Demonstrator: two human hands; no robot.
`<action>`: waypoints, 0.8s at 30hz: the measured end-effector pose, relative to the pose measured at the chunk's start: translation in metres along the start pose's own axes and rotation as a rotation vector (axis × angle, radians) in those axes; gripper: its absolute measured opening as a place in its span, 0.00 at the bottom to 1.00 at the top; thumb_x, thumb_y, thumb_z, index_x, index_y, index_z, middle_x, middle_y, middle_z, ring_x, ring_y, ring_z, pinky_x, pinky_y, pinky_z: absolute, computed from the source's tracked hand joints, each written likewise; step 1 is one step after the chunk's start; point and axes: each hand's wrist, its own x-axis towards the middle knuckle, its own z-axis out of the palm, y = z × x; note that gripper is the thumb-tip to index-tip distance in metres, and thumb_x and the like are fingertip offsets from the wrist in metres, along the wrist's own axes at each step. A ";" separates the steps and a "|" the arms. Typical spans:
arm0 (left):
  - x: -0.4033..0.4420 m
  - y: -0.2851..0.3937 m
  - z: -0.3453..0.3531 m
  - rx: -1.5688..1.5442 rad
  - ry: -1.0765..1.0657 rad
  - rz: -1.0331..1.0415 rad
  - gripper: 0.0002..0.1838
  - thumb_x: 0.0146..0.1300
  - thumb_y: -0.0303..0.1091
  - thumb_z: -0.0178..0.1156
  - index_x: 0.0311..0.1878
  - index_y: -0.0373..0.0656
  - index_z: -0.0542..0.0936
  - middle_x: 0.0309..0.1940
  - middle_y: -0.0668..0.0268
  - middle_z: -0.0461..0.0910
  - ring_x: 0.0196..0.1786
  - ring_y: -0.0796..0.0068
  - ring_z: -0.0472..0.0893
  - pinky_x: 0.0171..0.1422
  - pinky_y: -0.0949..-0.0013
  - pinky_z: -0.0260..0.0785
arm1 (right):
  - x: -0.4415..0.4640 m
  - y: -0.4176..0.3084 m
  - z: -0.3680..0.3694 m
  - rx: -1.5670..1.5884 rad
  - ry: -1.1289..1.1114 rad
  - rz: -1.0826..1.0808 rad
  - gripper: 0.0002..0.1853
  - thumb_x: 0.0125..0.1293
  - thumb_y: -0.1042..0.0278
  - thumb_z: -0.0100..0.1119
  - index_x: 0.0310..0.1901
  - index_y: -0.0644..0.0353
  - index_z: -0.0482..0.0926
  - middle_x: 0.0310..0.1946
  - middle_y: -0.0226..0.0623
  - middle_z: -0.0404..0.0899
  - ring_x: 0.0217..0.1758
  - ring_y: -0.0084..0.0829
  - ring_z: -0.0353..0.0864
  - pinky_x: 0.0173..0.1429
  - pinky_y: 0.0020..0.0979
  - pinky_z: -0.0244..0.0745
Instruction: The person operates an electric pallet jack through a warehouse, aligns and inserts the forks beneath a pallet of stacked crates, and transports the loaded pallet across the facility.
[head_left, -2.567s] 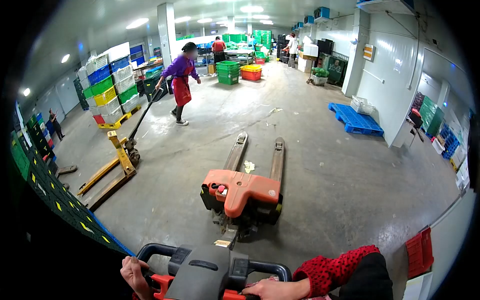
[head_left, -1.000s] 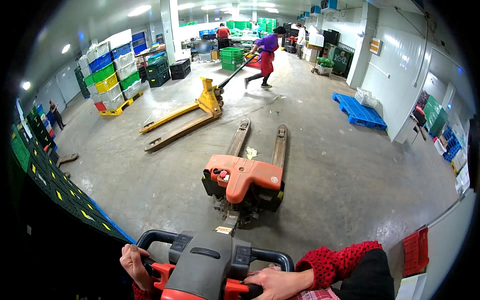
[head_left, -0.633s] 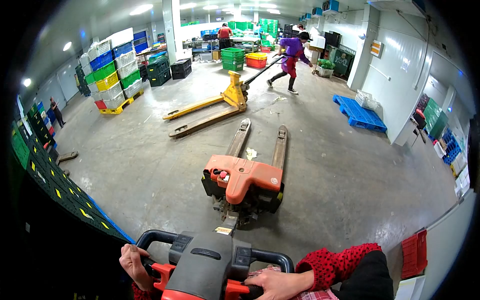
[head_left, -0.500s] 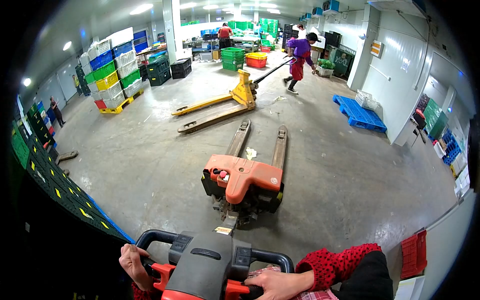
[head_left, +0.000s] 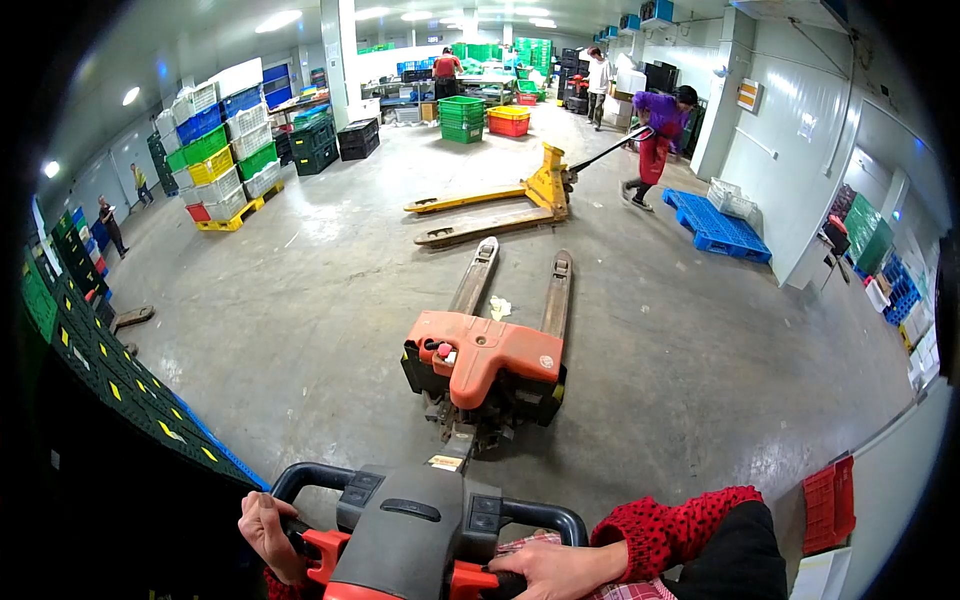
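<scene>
In front of me stands an orange electric pallet truck (head_left: 485, 350), its two worn forks (head_left: 555, 300) pointing away across the floor. Its grey and red control handle (head_left: 400, 530) reaches back to me. My left hand (head_left: 265, 530) is closed around the handle's left grip, beside a red lever. On the other side, my right hand (head_left: 560, 570) is wrapped over the right grip near a second red lever. Red sleeves with black dots cover my wrists.
Beyond the forks, a person (head_left: 660, 140) in purple pulls a yellow pallet jack (head_left: 545, 190). A blue pallet (head_left: 715, 225) lies by the right wall. Stacked crates (head_left: 225, 150) stand at left, dark crates (head_left: 110, 360) nearer. A red crate (head_left: 828, 505) sits low right.
The person in purple and the yellow pallet jack have moved right. A person in white now shows more fully behind them. My hands and the orange truck stay in place.
</scene>
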 end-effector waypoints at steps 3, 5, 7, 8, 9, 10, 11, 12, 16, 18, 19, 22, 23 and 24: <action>0.000 0.002 0.001 -0.001 -0.005 -0.002 0.28 0.70 0.39 0.46 0.13 0.36 0.72 0.13 0.64 0.65 0.27 0.71 0.64 0.39 0.65 0.55 | 0.000 0.000 -0.001 -0.005 -0.010 0.003 0.28 0.54 0.47 0.68 0.35 0.72 0.77 0.27 0.58 0.77 0.30 0.47 0.80 0.33 0.41 0.70; 0.001 0.003 0.001 0.000 0.003 -0.008 0.28 0.70 0.39 0.46 0.13 0.36 0.72 0.13 0.64 0.65 0.27 0.71 0.63 0.39 0.65 0.55 | 0.000 0.000 0.001 -0.005 0.000 0.000 0.27 0.54 0.48 0.68 0.35 0.71 0.77 0.27 0.58 0.77 0.29 0.47 0.80 0.33 0.41 0.70; 0.001 0.002 0.000 -0.007 0.002 -0.006 0.28 0.70 0.39 0.46 0.13 0.36 0.72 0.13 0.64 0.65 0.27 0.72 0.63 0.39 0.65 0.55 | 0.000 -0.001 0.000 -0.004 -0.003 0.014 0.27 0.54 0.48 0.68 0.35 0.71 0.77 0.27 0.58 0.77 0.29 0.47 0.80 0.33 0.41 0.70; 0.001 0.001 0.000 -0.014 0.001 -0.006 0.28 0.70 0.39 0.46 0.13 0.36 0.72 0.13 0.64 0.65 0.27 0.72 0.63 0.39 0.64 0.55 | 0.000 -0.002 0.000 -0.003 -0.007 0.028 0.27 0.54 0.48 0.68 0.35 0.71 0.78 0.27 0.58 0.77 0.29 0.46 0.80 0.34 0.41 0.71; 0.001 0.001 0.000 -0.014 0.000 -0.005 0.28 0.70 0.39 0.46 0.13 0.36 0.72 0.13 0.64 0.65 0.27 0.72 0.63 0.39 0.64 0.55 | 0.000 -0.001 0.000 -0.003 -0.006 0.027 0.27 0.54 0.48 0.68 0.35 0.71 0.78 0.27 0.58 0.77 0.29 0.46 0.80 0.34 0.41 0.71; 0.002 0.001 0.000 -0.014 -0.003 0.003 0.28 0.70 0.39 0.46 0.13 0.35 0.72 0.13 0.64 0.65 0.27 0.72 0.63 0.39 0.64 0.55 | 0.000 0.000 0.000 0.002 -0.006 0.024 0.26 0.54 0.48 0.68 0.35 0.71 0.78 0.27 0.57 0.78 0.30 0.46 0.81 0.34 0.40 0.71; 0.002 0.002 0.000 -0.014 -0.006 0.010 0.28 0.70 0.40 0.46 0.13 0.35 0.72 0.13 0.64 0.65 0.27 0.72 0.63 0.39 0.64 0.55 | 0.001 0.000 0.001 0.007 -0.007 0.020 0.26 0.54 0.49 0.68 0.36 0.70 0.79 0.28 0.57 0.78 0.30 0.45 0.81 0.34 0.40 0.72; 0.002 0.001 0.000 -0.014 -0.006 0.011 0.28 0.70 0.40 0.46 0.13 0.35 0.72 0.13 0.64 0.65 0.27 0.72 0.63 0.39 0.64 0.55 | 0.000 0.001 0.001 0.007 -0.006 0.020 0.26 0.54 0.49 0.68 0.36 0.70 0.79 0.28 0.57 0.78 0.30 0.45 0.81 0.34 0.40 0.72; 0.002 -0.001 -0.001 -0.019 -0.012 -0.013 0.28 0.70 0.39 0.46 0.13 0.36 0.72 0.13 0.63 0.66 0.27 0.72 0.64 0.39 0.64 0.55 | 0.000 0.001 0.001 -0.003 0.007 0.014 0.26 0.54 0.49 0.69 0.39 0.70 0.80 0.28 0.55 0.80 0.31 0.44 0.82 0.36 0.38 0.73; 0.002 -0.002 0.000 -0.022 -0.011 -0.006 0.28 0.71 0.39 0.46 0.13 0.36 0.72 0.13 0.63 0.66 0.27 0.72 0.64 0.39 0.64 0.55 | 0.000 0.000 0.000 -0.018 -0.007 0.018 0.26 0.54 0.49 0.69 0.39 0.70 0.80 0.29 0.55 0.80 0.31 0.43 0.82 0.36 0.38 0.73; 0.002 -0.002 0.000 -0.024 -0.009 0.002 0.28 0.71 0.39 0.46 0.13 0.36 0.72 0.13 0.63 0.66 0.27 0.72 0.64 0.39 0.64 0.56 | 0.000 0.000 0.000 -0.017 -0.008 0.021 0.27 0.54 0.49 0.69 0.38 0.70 0.79 0.28 0.55 0.80 0.31 0.43 0.82 0.36 0.38 0.73; 0.002 -0.001 0.001 -0.025 -0.007 0.006 0.28 0.71 0.38 0.46 0.13 0.36 0.72 0.13 0.63 0.66 0.28 0.71 0.65 0.39 0.64 0.56 | 0.000 0.001 0.000 -0.018 -0.006 0.023 0.27 0.54 0.48 0.69 0.37 0.71 0.79 0.27 0.55 0.79 0.31 0.43 0.81 0.35 0.39 0.72; 0.002 -0.001 0.001 -0.023 -0.007 0.002 0.28 0.71 0.39 0.46 0.14 0.35 0.72 0.13 0.63 0.66 0.28 0.71 0.65 0.39 0.64 0.56 | 0.000 0.002 0.000 -0.018 -0.006 0.021 0.27 0.54 0.48 0.69 0.37 0.71 0.79 0.27 0.54 0.79 0.30 0.43 0.81 0.35 0.39 0.72; 0.002 0.000 0.001 -0.023 -0.007 0.003 0.28 0.71 0.39 0.46 0.14 0.35 0.72 0.13 0.63 0.66 0.28 0.71 0.65 0.39 0.64 0.56 | 0.000 0.003 0.000 -0.018 -0.005 0.020 0.27 0.54 0.48 0.69 0.37 0.71 0.79 0.27 0.54 0.79 0.30 0.43 0.81 0.35 0.39 0.72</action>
